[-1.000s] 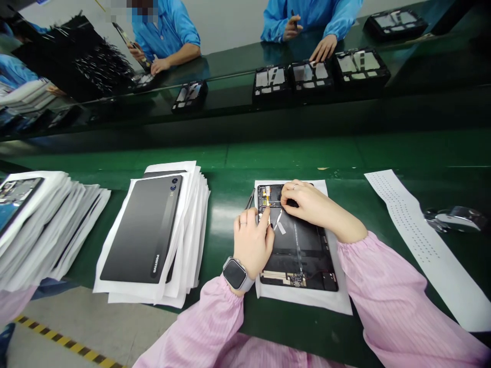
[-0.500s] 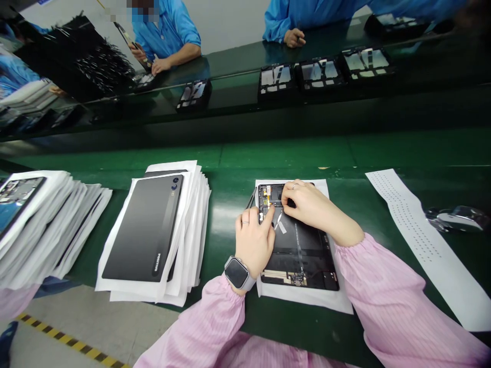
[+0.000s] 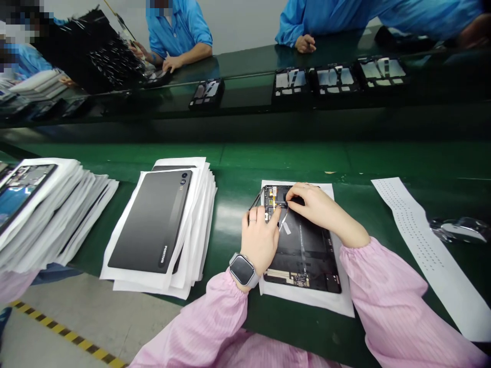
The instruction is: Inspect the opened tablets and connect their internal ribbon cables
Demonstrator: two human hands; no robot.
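An uncovered tablet body [image 3: 303, 250], dark with a circuit board at its top and bottom ends, lies on a white sheet [image 3: 343, 304]. My left hand [image 3: 260, 237], with a watch on the wrist, rests across its upper left edge, fingers apart. The index fingertip presses near the top board. From the right, my right hand [image 3: 312, 204] reaches over the top part, thumb and fingertips pinched together there. Whatever sits in the pinch is too small to make out. Just below the fingertips lies a thin wire with a white tag [image 3: 286, 227]. Tweezers [image 3: 258, 197] lie by the tablet's left corner.
Left of me, a grey closed tablet [image 3: 149, 220] tops a pile with white sheets; another pile [image 3: 72, 209] stands farther left. A perforated white strip [image 3: 418, 235] and a clear plastic object [image 3: 460, 228] lie right. Co-workers in blue sit beyond a raised line carrying black trays [image 3: 291, 84].
The view has shifted slightly, moving the scene to the right. My right thumb looks straighter in its pinch at the tablet's top. My left hand stays at the left edge.
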